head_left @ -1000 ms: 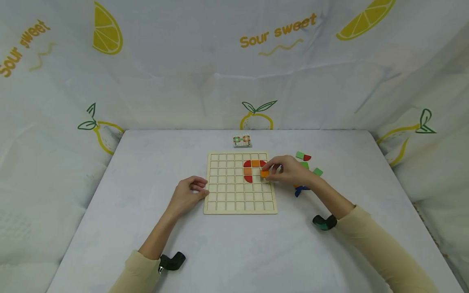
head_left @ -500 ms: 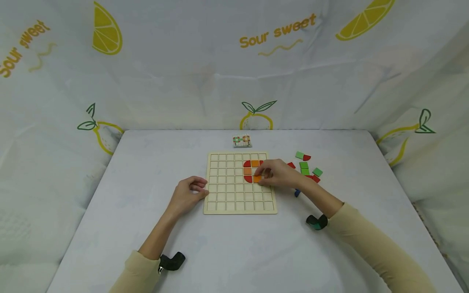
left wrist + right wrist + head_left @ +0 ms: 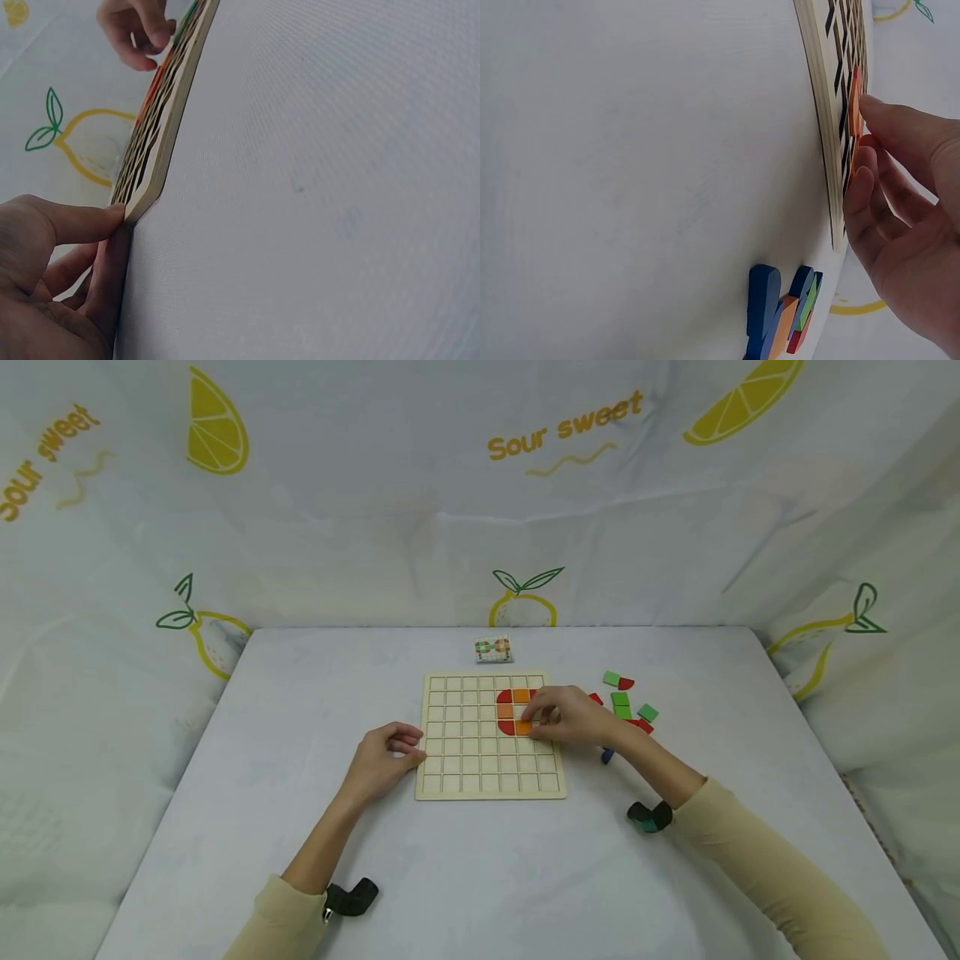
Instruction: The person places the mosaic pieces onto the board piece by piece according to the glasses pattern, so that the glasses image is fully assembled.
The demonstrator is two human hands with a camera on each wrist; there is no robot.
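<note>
A pale wooden grid board (image 3: 465, 768) lies on the white table. My left hand (image 3: 382, 763) rests beside its left edge, thumb and fingertips touching the rim; in the left wrist view the thumb (image 3: 90, 223) meets the board's corner. Over the board's right part, my right hand (image 3: 573, 717) pinches an orange square tile (image 3: 522, 727) that sits in a cell. Red quarter-round tiles, such as the lower-left one (image 3: 506, 727), and two more orange tiles, one at the top (image 3: 521, 696), fill nearby cells. The fingers partly hide the upper-right red tile (image 3: 533, 694).
Loose green (image 3: 621, 705), red (image 3: 643, 725) and blue (image 3: 607, 756) pieces lie right of the board, some behind the right forearm. A small pattern card (image 3: 492, 649) lies beyond the board. A printed cloth (image 3: 360, 568) hangs behind the table.
My right hand has moved a little left with the orange tile and set it in the cell beside the lower red piece. The left hand has stayed at the board's edge.
</note>
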